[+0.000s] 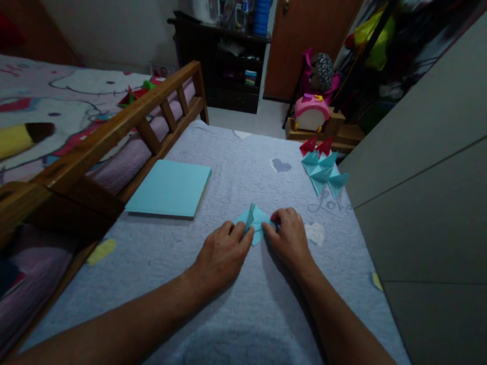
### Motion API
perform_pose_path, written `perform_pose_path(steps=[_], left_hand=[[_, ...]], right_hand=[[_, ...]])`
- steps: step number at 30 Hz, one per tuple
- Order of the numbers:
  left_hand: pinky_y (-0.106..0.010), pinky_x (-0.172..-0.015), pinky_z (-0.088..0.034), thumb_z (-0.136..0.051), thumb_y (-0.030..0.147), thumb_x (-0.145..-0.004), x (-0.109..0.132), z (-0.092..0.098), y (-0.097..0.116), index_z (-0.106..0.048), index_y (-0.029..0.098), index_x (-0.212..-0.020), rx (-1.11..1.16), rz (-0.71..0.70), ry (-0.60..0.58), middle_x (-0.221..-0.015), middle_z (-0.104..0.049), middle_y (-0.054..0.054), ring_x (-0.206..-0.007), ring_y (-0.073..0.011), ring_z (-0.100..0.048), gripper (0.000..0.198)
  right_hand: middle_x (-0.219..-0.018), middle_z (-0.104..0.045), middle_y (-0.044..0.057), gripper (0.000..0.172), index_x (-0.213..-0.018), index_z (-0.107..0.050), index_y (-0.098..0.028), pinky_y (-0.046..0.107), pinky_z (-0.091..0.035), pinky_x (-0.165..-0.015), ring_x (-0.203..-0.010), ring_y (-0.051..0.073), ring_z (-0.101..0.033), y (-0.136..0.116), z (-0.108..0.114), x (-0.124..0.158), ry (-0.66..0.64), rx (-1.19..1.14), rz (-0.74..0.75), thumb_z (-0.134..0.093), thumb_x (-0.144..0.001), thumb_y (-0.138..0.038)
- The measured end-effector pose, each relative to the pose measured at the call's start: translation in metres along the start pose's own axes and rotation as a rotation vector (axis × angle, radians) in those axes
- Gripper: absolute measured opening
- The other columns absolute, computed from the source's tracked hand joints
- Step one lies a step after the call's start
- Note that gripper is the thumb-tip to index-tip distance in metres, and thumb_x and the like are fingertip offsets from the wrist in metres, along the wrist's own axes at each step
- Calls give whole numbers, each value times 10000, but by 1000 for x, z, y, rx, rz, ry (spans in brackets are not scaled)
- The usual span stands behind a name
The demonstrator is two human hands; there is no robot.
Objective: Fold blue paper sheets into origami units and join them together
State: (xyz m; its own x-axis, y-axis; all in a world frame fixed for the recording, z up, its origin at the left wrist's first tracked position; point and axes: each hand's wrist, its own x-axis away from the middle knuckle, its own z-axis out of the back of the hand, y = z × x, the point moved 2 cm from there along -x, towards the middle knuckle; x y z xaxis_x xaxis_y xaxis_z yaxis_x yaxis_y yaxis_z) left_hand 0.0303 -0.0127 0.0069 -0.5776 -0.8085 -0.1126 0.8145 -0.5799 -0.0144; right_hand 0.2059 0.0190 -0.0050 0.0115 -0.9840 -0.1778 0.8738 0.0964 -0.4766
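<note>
A partly folded sheet of light-blue origami paper (258, 216) lies on the bed between my hands, with one flap standing up near its left side. My left hand (226, 251) grips its left edge, thumb and fingers closed on the paper. At the right edge, my right hand (287, 235) pinches a corner between thumb and fingers. Parts of both paper edges are hidden under my fingertips. Ahead to the right sit several folded light-blue paper pieces (322, 169) with pointed tips, and red folded pieces (316, 147) just behind them.
A stack of light-blue square paper (169, 188) rests on the grey-blue bedsheet (237, 159) to the left. Beside it runs a wooden bed rail (116, 139), with another bed beyond. A pale cabinet wall (446, 181) borders the right side. A pink toy case (312, 113) stands past the far edge.
</note>
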Motion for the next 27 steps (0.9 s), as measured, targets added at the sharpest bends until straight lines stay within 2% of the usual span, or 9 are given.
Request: perform_pose_path(steps=[11,17,27], left_hand=[[-378,-767,-529,-553,139,-959,-1,2,0,-590,181,-1332,1,13,-37,-1069,-636,-96,-938,-259,-553,376],[-374,-754,-526,-534,140,-969,-1,3,1,-586,175,-1334,-3,9,-15,-1070,-637,-95,-932,-259,-548,370],[-379,-758,-523,-526,147,-971,0,1,1,-595,179,-1313,-4,13,-4,-1054,-630,-104,-934,-259,-550,351]], right_hand=[[-930,-601,80,67,-881,-605,-206,378,-382,-806,-906,269,-515,-5,0,2,12,97,-36,-603,-880,-273],[-922,-601,82,25,-867,-593,-215,379,-374,-805,-907,267,-512,-7,1,3,30,108,-40,-574,-875,-230],[-916,-614,81,64,-861,-602,-210,369,-374,-798,-891,260,-522,-5,1,3,37,104,-34,-549,-893,-198]])
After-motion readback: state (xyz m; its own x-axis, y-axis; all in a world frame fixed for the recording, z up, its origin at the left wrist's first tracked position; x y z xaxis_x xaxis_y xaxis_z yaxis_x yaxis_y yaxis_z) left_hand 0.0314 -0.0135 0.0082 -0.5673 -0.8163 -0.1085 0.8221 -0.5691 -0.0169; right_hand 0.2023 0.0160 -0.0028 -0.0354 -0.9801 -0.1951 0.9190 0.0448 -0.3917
